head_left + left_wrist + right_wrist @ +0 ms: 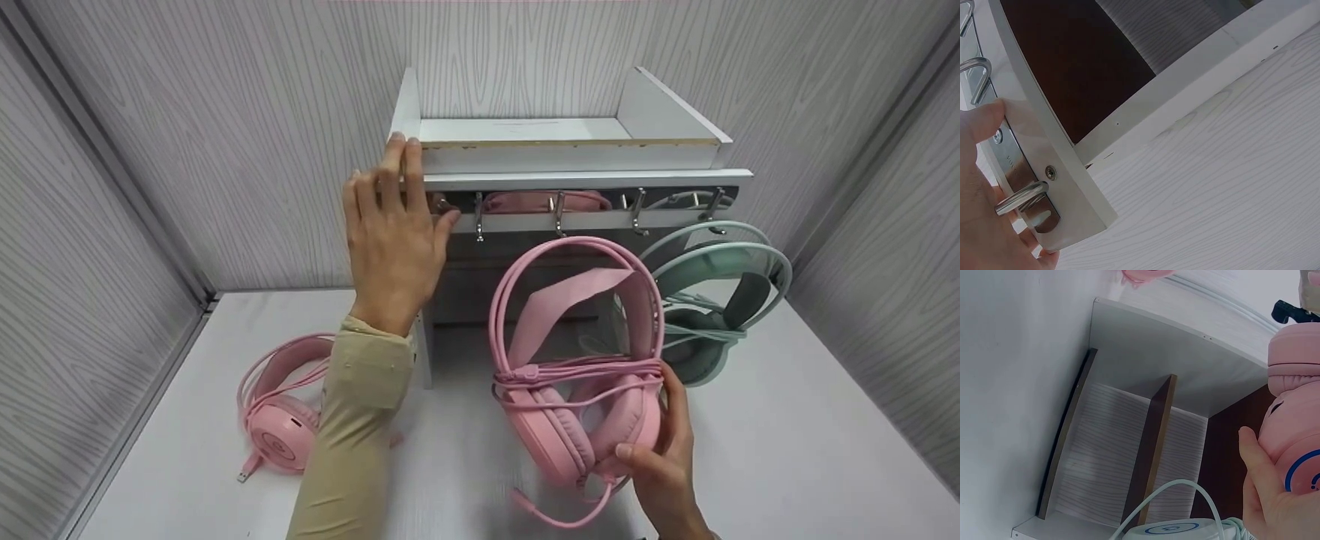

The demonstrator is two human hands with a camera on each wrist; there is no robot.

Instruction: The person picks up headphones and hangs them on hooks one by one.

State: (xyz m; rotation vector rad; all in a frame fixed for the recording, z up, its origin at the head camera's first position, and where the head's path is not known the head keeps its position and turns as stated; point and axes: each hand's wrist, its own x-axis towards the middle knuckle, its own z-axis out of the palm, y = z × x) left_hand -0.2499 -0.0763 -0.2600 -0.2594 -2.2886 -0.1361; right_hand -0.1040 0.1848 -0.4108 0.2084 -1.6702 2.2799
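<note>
A white shelf unit with a hook rail point(592, 220) stands against the back wall. My left hand point(394, 240) grips the rail's left end, its thumb on the metal strip point(1013, 154) beside a hook and its fingers over the board's edge. In my right hand point(667, 465) is a pink headset point(551, 442), held upright by its right ear cup in front of the rail. The pink cable is wound around the headset between band and cups, and its microphone boom point(570, 523) points down. A mint green headset point(694, 345) hangs at the rightmost hook.
Another pink headset point(281, 435) with a USB plug point(247, 469) lies on the white tabletop point(795, 450) at left, partly behind my left sleeve point(349, 442). Below the rail are the unit's open compartments, with a divider point(1154, 439). Grey wood-patterned panels point(247, 135) enclose the table.
</note>
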